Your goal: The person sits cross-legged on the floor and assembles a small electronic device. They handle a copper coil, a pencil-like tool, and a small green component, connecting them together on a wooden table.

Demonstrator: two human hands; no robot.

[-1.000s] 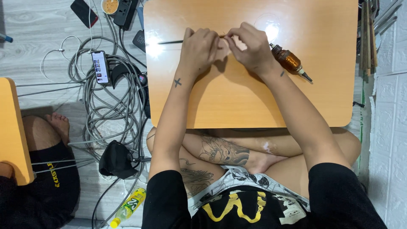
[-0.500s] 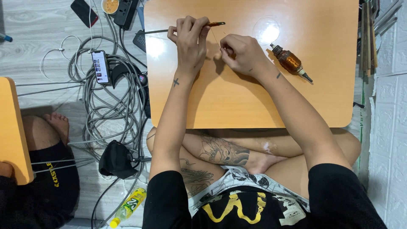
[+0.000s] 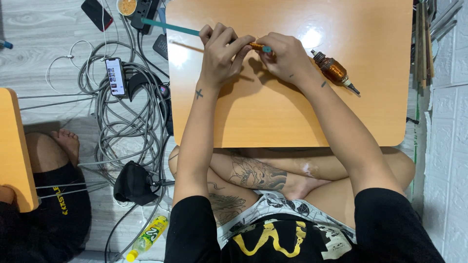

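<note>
Wooden table (image 3: pixel 292 112), low, over crossed legs. Left hand (image 3: pixel 222 56) closed around a long teal rod (image 3: pixel 170 27) that runs past the table's far left corner; right hand (image 3: pixel 287 58) pinches the rod's orange-and-teal end (image 3: pixel 258 47) between fingertips. Copper-wound motor part (image 3: pixel 334 70) lies on the table just beside the right wrist. Floor, left: grey cables (image 3: pixel 122 126), phone (image 3: pixel 115 76), green bottle (image 3: pixel 148 236).

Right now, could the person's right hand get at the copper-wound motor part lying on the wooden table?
Probably yes. The copper-wound motor part lies on the wooden table just beside the right hand, with bare tabletop between; but that hand is busy on a thin teal rod.
</note>
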